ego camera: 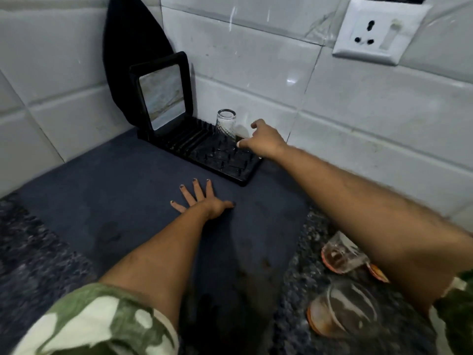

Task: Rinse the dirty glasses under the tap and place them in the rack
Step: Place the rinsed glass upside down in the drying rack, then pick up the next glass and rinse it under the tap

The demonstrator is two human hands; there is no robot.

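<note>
On the black rack (204, 149), at its wall-side edge, one clear glass (226, 122) stands upside down on the pegs, mouth down presumably so rinse water drains off. Just right of that glass, the right hand (261, 140) reaches over the rack's far right corner with thumb and fingers curled around what looks like a second glass (mostly hidden by the hand, only a faint dark base shows beside the first one). I judge it is clamped on that glass while setting it down next to the first; whether it has touched the pegs I cannot tell.

In front of the rack, the left hand (202, 199) lies flat on the dark blue mat (115, 201), fingers spread and straight, holding nothing, likely bracing the body for the long reach to the corner.

Well in front of the rack and to its right, near the right arm, two dirty glasses (343, 254) (345, 308) with brownish residue wait on the speckled counter (30, 252), kept apart from the clean ones. So by my read the task is about halfway: two racked or nearly so, two unrinsed.

Behind the rack's left end, a black-framed mirror (162, 94) leans on the tiled wall (256, 73); up and right of the rack is a white socket (376, 29). The tap is not in view.
</note>
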